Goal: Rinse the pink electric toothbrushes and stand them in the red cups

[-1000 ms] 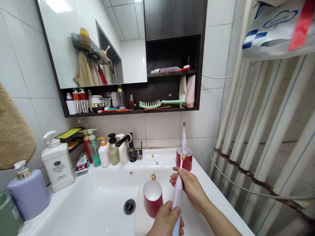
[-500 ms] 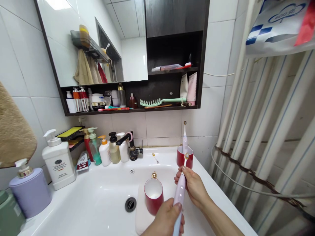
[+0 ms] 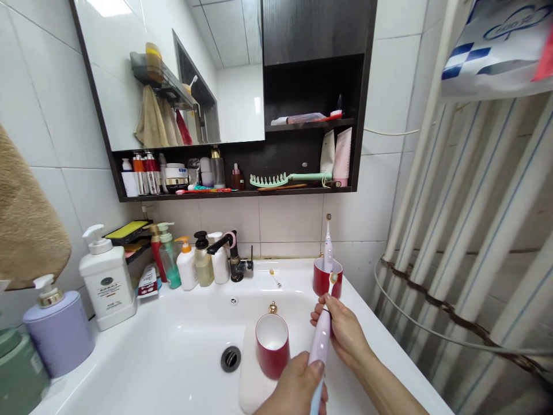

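My left hand (image 3: 298,380) is wrapped around the pink and pale blue handle of an electric toothbrush (image 3: 320,340). At its upper end my right hand (image 3: 341,325) pinches the white brush head (image 3: 332,280) between thumb and fingers. A narrow dark line shows where head and handle meet. Just behind the right hand stands a red cup (image 3: 319,279) with a second electric toothbrush (image 3: 328,251) upright in it. Left of my hands, another red cup (image 3: 273,354), white inside, stands on a pale pad in the basin. A loose brush head (image 3: 275,279) lies on the back ledge.
The white sink (image 3: 185,340) has a dark drain (image 3: 230,359) and a black faucet (image 3: 237,259). Several pump bottles (image 3: 188,265) line its left and back edges. Above hangs a dark mirror cabinet (image 3: 311,34) holding toiletries. White pipes (image 3: 466,202) run along the right.
The view has shifted slightly, so everything sits a little further right. Both hands keep their grip on the toothbrush, and a dark line now shows between brush head and handle.
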A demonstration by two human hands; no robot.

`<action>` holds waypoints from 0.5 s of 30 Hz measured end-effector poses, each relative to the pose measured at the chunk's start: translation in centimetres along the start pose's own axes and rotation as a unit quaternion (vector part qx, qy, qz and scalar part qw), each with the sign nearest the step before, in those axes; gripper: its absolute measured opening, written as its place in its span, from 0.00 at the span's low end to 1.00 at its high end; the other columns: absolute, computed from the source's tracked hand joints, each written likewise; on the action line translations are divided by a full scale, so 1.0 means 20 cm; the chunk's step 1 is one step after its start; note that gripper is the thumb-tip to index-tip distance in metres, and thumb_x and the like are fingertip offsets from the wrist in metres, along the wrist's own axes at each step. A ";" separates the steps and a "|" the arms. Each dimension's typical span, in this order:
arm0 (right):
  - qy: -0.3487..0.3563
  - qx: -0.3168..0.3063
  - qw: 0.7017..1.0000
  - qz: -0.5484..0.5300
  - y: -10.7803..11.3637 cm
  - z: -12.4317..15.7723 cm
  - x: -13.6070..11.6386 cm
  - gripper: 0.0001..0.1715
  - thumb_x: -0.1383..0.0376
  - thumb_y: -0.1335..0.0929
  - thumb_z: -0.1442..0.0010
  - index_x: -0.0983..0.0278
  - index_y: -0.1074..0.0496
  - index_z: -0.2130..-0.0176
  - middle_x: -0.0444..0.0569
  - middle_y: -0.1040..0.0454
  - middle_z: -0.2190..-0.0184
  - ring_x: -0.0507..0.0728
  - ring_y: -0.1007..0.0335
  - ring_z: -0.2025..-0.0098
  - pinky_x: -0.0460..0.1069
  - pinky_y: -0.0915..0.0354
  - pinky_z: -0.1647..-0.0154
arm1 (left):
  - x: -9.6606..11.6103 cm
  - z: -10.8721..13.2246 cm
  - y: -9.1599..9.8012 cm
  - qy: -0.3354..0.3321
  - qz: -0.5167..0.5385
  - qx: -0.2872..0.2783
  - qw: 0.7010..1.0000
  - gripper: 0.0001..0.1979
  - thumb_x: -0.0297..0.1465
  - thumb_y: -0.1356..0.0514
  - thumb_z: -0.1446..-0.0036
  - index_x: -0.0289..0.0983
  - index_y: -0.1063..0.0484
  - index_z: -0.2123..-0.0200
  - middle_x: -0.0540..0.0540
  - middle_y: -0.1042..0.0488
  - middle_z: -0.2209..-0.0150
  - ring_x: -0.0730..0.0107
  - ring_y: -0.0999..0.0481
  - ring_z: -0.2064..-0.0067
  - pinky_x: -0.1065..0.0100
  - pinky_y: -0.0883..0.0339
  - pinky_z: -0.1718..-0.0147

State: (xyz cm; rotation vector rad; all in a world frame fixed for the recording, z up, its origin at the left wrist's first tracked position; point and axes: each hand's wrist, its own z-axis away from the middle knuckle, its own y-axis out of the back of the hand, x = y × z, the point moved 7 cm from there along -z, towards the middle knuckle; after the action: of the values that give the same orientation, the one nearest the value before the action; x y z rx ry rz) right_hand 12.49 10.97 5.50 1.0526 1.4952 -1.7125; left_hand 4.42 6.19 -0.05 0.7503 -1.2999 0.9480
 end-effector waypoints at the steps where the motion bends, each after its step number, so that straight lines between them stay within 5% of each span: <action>1: -0.003 0.002 1.000 -0.001 0.00 0.00 0.00 0.10 0.60 0.37 0.59 0.65 0.41 0.78 0.38 0.38 0.88 0.48 0.40 0.83 0.45 0.40 0.79 | 0.00 0.00 -0.01 -0.001 0.013 -0.012 1.000 0.17 0.45 0.55 0.57 0.36 0.48 0.76 0.54 0.42 0.82 0.83 0.43 0.85 0.77 0.50 0.87; 10: 0.012 0.005 1.000 -0.010 0.01 -0.01 0.00 0.08 0.62 0.37 0.59 0.64 0.41 0.78 0.38 0.38 0.87 0.48 0.40 0.82 0.45 0.40 0.78 | -0.01 0.00 0.03 0.003 -0.068 0.024 0.997 0.15 0.43 0.55 0.56 0.36 0.47 0.75 0.54 0.42 0.82 0.83 0.43 0.85 0.77 0.50 0.87; 15: 0.006 0.012 1.000 -0.022 0.02 -0.01 0.00 0.09 0.61 0.36 0.60 0.65 0.41 0.78 0.38 0.40 0.88 0.47 0.42 0.84 0.45 0.41 0.80 | 0.00 0.00 0.01 0.003 -0.008 -0.017 1.000 0.17 0.45 0.56 0.57 0.36 0.47 0.75 0.54 0.41 0.82 0.83 0.42 0.85 0.77 0.51 0.87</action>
State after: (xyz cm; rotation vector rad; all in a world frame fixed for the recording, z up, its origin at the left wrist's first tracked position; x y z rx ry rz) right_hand 12.80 11.02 5.36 1.0520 1.5192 -1.7607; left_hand 4.32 6.31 -0.17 0.7293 -1.2995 0.9128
